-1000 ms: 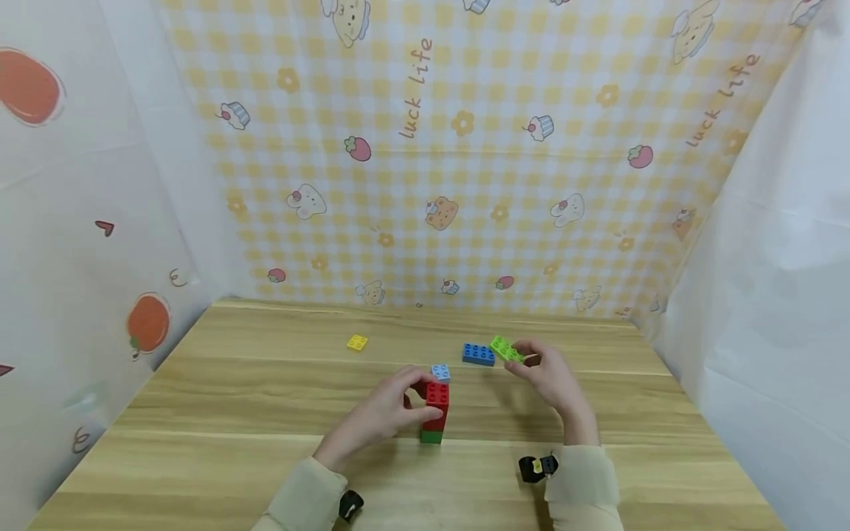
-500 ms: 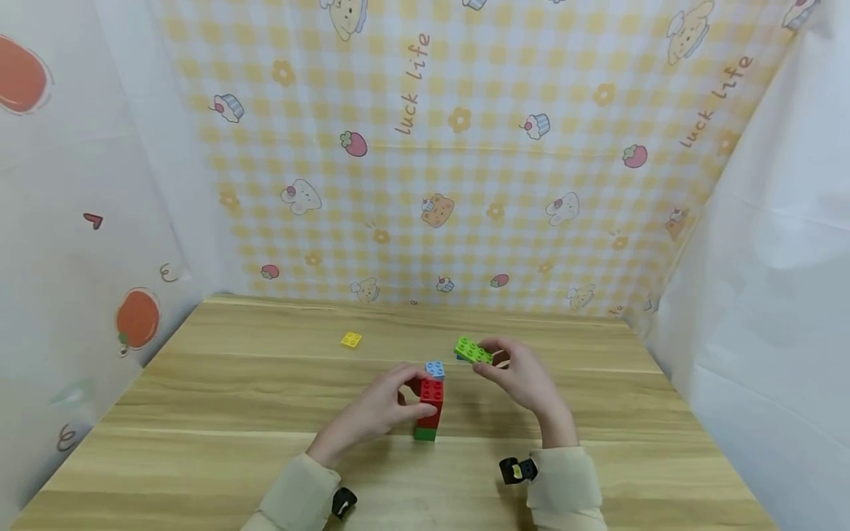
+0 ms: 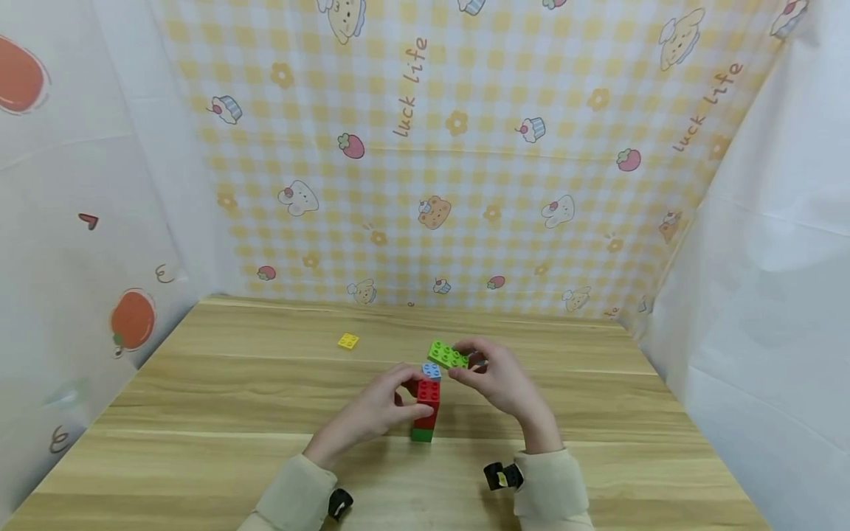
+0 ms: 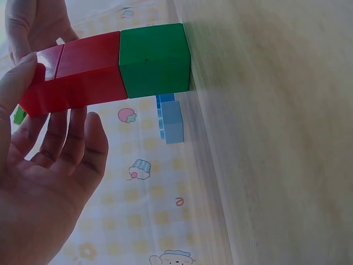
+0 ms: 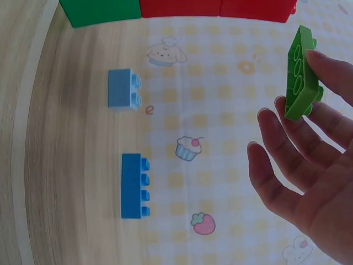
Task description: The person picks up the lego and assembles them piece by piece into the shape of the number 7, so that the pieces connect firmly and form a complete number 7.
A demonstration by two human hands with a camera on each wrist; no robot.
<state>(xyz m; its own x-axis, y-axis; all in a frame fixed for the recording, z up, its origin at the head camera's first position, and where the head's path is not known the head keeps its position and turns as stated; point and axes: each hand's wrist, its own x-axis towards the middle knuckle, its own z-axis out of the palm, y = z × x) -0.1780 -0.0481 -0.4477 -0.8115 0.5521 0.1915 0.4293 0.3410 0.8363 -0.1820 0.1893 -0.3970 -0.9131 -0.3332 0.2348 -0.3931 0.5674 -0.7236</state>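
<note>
Wooden tabletop [image 3: 199, 413]: left hand [image 3: 372, 413] grips the red-and-green tower [image 3: 425, 409]; right hand [image 3: 498, 380] pinches a lime plate [image 3: 447, 355] just above it, not yet pressed on; other bricks lie loose.

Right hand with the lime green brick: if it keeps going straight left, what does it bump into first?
Probably the top of the block tower: the lime green brick in the right hand sits just right of it, though depth is unclear.

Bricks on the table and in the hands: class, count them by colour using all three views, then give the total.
red bricks: 2
dark green brick: 1
lime green plate: 1
light blue brick: 1
dark blue brick: 1
yellow plate: 1
Total: 7
</note>
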